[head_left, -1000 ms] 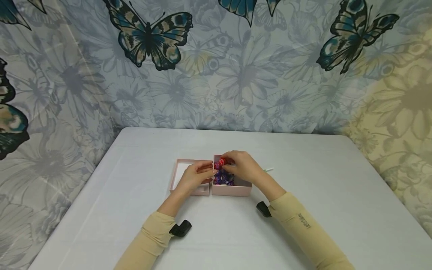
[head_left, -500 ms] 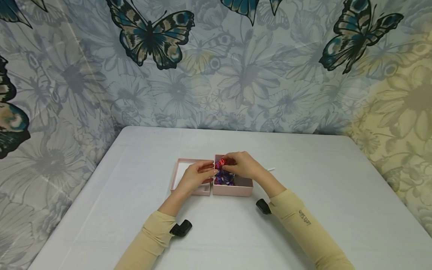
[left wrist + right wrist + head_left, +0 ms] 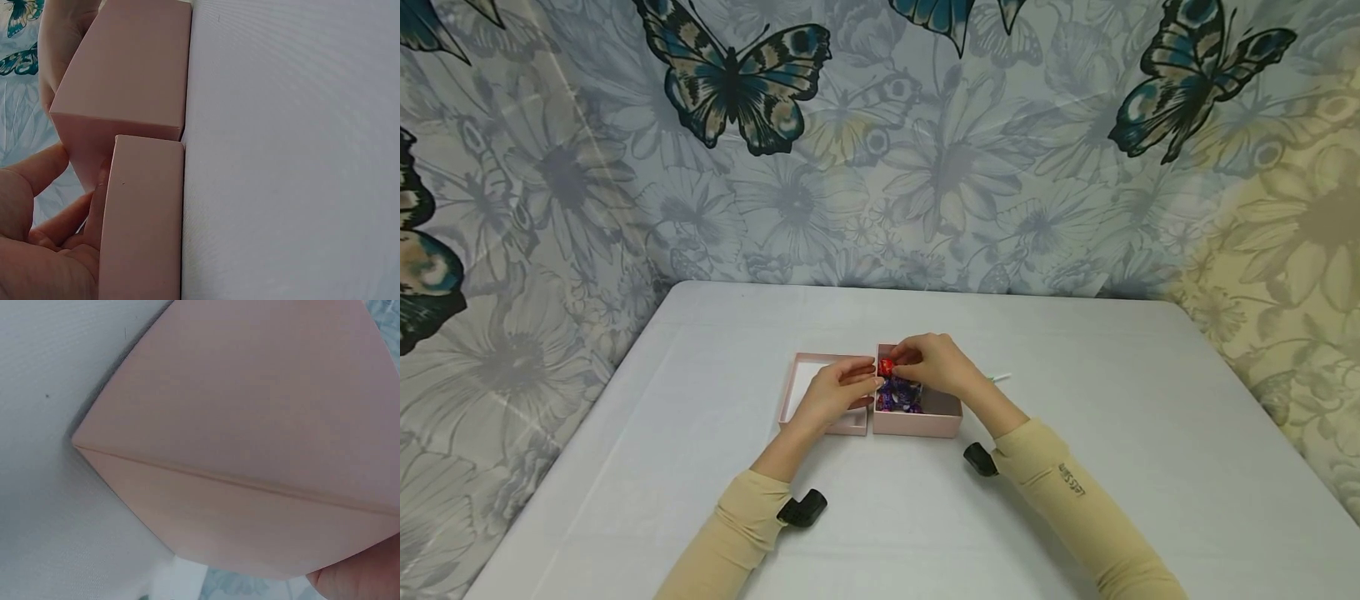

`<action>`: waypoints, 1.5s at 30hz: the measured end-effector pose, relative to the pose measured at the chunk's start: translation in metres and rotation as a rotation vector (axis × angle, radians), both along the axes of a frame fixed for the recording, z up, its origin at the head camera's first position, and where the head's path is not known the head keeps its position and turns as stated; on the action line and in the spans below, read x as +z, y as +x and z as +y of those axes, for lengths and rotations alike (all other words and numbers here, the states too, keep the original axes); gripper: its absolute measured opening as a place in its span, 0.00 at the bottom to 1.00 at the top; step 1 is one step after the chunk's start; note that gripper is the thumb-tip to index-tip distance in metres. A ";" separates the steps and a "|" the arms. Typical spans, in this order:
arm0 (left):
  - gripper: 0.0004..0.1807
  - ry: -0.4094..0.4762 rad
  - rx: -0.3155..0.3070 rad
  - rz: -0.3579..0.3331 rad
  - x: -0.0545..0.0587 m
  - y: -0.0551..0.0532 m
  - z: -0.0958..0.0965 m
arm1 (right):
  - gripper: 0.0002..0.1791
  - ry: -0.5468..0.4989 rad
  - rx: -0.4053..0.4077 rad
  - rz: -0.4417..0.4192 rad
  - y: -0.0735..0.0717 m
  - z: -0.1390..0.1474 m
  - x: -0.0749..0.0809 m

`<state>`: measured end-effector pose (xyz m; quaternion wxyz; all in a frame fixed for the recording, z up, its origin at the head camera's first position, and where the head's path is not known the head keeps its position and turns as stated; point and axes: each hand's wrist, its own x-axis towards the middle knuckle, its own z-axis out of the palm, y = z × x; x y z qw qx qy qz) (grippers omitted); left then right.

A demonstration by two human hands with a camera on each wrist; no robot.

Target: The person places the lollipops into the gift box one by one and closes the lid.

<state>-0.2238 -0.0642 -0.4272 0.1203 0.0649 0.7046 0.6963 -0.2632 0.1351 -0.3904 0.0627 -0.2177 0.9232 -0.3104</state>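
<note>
A pink box (image 3: pixel 916 425) stands on the table with purple-wrapped candies (image 3: pixel 898 397) in its left part. My right hand (image 3: pixel 942 363) reaches over the far side of the box and pinches a red-wrapped candy (image 3: pixel 887 367) at the far left corner. My left hand (image 3: pixel 835 392) lies across the lid, its fingers extended to the box's left wall. In the left wrist view, fingertips of the left hand (image 3: pixel 50 250) touch that wall of the box (image 3: pixel 125 69). The right wrist view mostly shows the outside of the box (image 3: pixel 250 406), with part of a finger at lower right.
The pink box lid (image 3: pixel 847 427), white inside, lies close against the box's left side. A thin white stick (image 3: pixel 1002 377) shows beyond the right wrist. A white cloth covers the table (image 3: pixel 1075 358); butterfly-patterned fabric (image 3: pixel 850 208) hangs behind it.
The right hand has shifted slightly, bringing the red-wrapped candy a little lower and to the left in the box. The left hand stays in place at the box's wall.
</note>
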 end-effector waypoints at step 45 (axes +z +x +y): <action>0.26 0.002 0.016 -0.014 -0.003 -0.001 0.002 | 0.25 -0.683 -0.276 -0.160 0.029 0.082 0.002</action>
